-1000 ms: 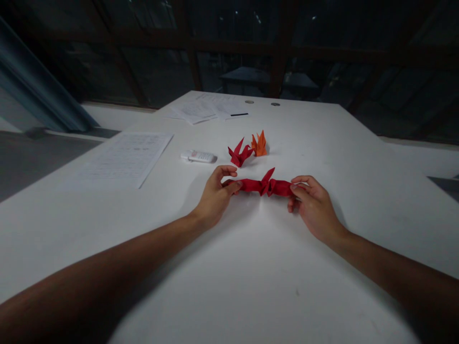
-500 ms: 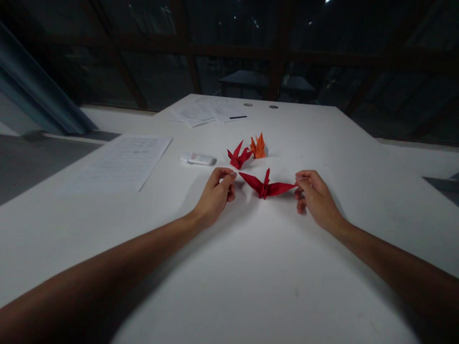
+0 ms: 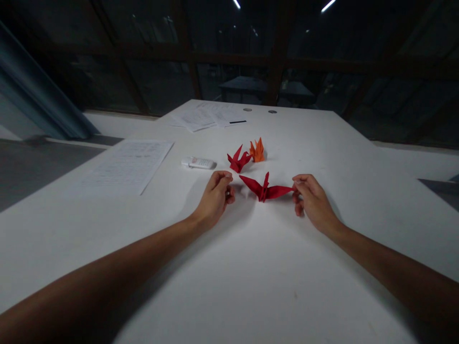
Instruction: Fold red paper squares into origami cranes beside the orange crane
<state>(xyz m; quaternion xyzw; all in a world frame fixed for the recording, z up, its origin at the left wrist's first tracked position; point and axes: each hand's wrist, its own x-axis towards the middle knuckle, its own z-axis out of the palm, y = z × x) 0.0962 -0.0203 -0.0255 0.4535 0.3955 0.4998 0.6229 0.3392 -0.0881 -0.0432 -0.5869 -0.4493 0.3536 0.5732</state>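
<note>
A red origami crane [image 3: 264, 192] rests on the white table with its wings spread wide and its neck pointing up. At its right wing tip, my right hand [image 3: 312, 203] has thumb and forefinger closed on the paper. My left hand [image 3: 215, 198] is by the left wing tip, a small gap away. Its thumb and forefinger are pressed together, the other fingers curled, and nothing shows in them. Just behind stand a second, smaller red crane [image 3: 238, 162] and an orange crane [image 3: 257, 152], close together.
A white marker-like tube or bottle [image 3: 198, 163] with print lies left of the cranes. A printed sheet [image 3: 125, 165] is farther left. More papers [image 3: 197, 117] and a black pen-like stick [image 3: 237, 122] lie toward the far edge, near two small round discs [image 3: 272, 112]. Dark windows stand beyond.
My left hand has drawn slightly away from the left wing tip, widening the gap. My right hand stays at the right wing tip. The view has tilted up a little.
</note>
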